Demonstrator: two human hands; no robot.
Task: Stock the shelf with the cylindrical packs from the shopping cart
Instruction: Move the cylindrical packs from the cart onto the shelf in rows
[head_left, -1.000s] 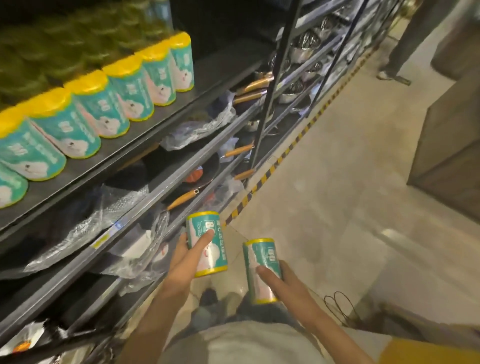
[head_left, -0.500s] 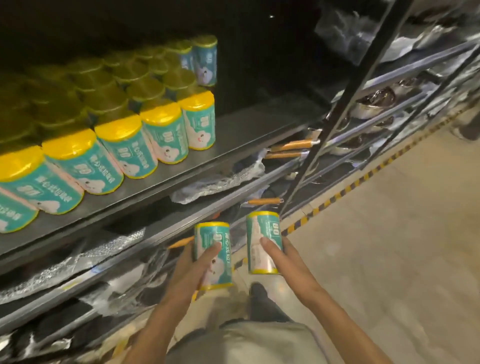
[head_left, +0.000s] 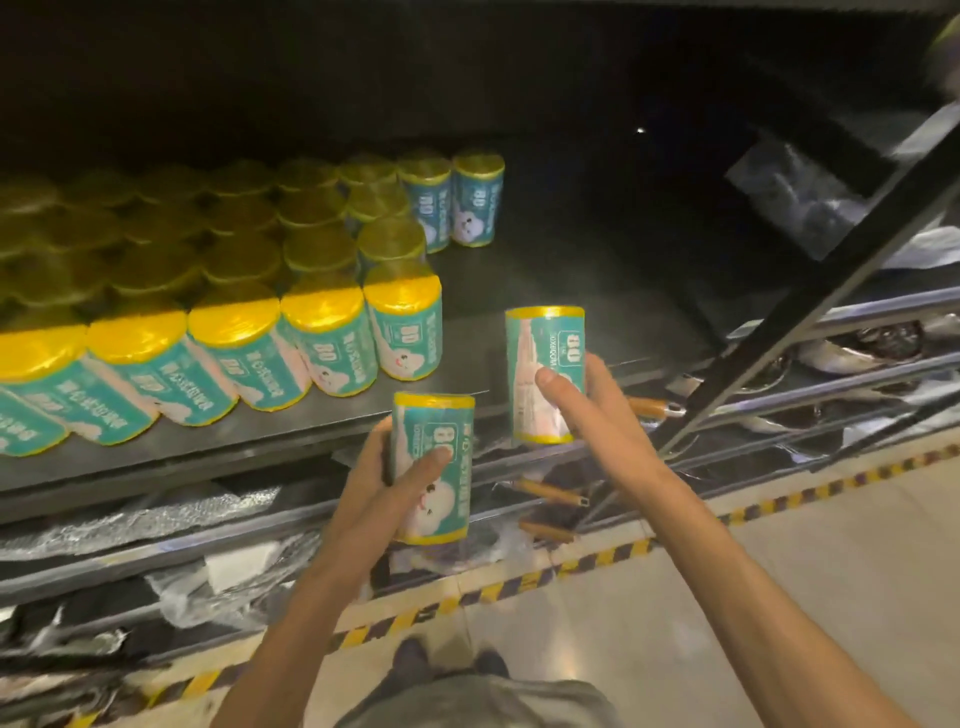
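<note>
My left hand (head_left: 387, 480) is gripping one pack (head_left: 432, 467), thumb across its front and fingers curled behind. My right hand (head_left: 587, 410) is gripping a second pack (head_left: 545, 374) the same way, raised higher, at the front edge of the shelf (head_left: 545, 275). Both packs are standing upright, long axis vertical, yellow ends up. To the right of the stocked rows (head_left: 218, 291), bare shelf is lying open as far as the slanting black post (head_left: 810, 322). The striped floor line (head_left: 519, 577) is running below my hands.
</note>
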